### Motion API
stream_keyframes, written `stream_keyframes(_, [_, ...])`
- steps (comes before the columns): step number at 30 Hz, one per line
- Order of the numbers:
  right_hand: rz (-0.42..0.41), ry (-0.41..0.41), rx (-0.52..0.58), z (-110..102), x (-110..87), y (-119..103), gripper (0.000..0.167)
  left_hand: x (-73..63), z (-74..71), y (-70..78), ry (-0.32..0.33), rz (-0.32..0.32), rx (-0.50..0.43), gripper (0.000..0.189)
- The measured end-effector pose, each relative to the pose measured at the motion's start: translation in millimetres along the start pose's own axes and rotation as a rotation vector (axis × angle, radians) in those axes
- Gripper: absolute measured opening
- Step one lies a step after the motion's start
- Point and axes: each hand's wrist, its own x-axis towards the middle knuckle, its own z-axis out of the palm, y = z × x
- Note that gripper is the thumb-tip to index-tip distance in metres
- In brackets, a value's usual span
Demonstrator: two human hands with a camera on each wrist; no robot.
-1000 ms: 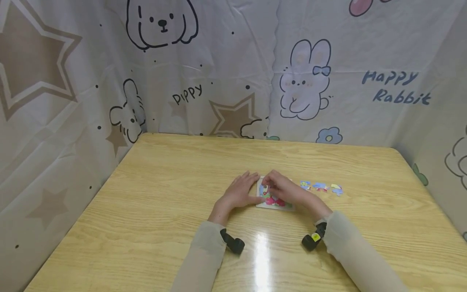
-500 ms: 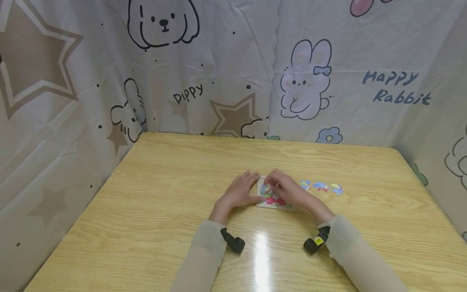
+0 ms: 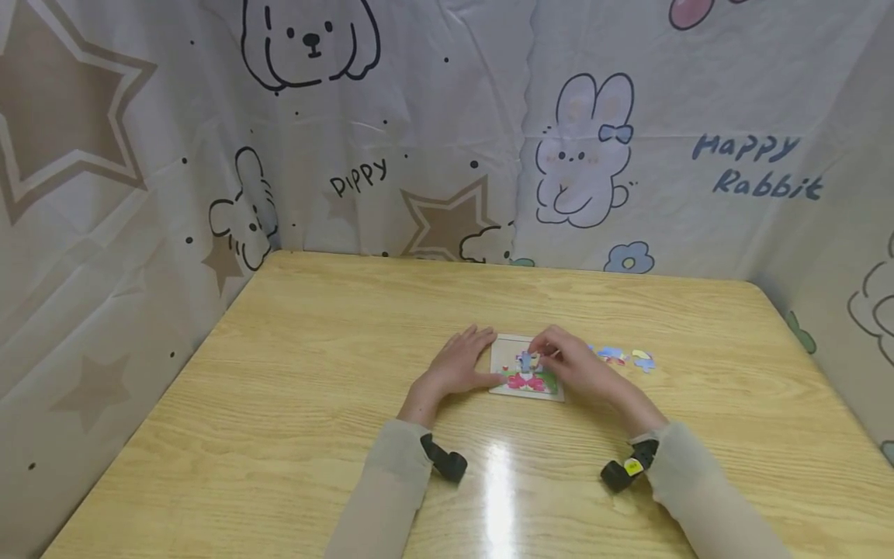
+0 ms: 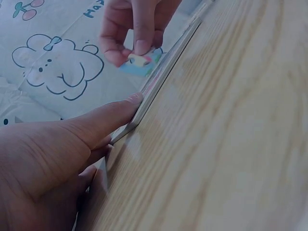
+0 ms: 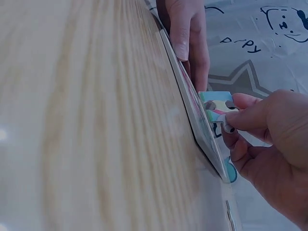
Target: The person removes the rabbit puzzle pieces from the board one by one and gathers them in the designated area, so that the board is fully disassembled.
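A small jigsaw puzzle board (image 3: pixel 504 354) lies on the table, with pink and green printed pieces along its near side and bare backing at its far left. My left hand (image 3: pixel 461 363) lies along the board's left side, fingers extended, the thumb touching its near edge. Between thumb and fingers my right hand (image 3: pixel 574 365) pinches a jigsaw piece (image 5: pixel 219 102) over the board. Blue, yellow and pink show on that piece, tilted up on its edge in the right wrist view. Whether it touches the board I cannot tell.
Loose jigsaw pieces (image 3: pixel 613 355) lie on the wooden table (image 3: pixel 335 349) to the right of the board, one partly behind the right hand. A printed cloth (image 3: pixel 433 116) hangs behind the table and at both sides.
My right hand has shifted right across the board with the pinched jigsaw piece, uncovering the board's upper left. The left hand has stayed in place.
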Motion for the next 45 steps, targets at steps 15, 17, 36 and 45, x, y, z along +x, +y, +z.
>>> stream_keyframes(15, [0.059, 0.027, -0.017, -15.9, -23.3, 14.5, 0.019, 0.8, 1.9, -1.4, 0.000, 0.006, -0.001, 0.084])
stream_keyframes(17, [0.063, 0.031, -0.023, -17.7, -25.9, 15.3, 0.018, 1.1, 2.3, -2.1, 0.002, 0.009, -0.001, 0.084])
stream_keyframes(36, [0.043, 0.066, -0.056, -32.5, -49.6, 29.5, 0.018, -1.0, 1.2, -1.0, 0.010, 0.026, -0.002, 0.083])
stream_keyframes(45, [0.068, 0.063, -0.060, -37.4, -55.7, 34.0, 0.019, -1.1, 0.0, -0.6, 0.013, 0.027, -0.016, 0.083])
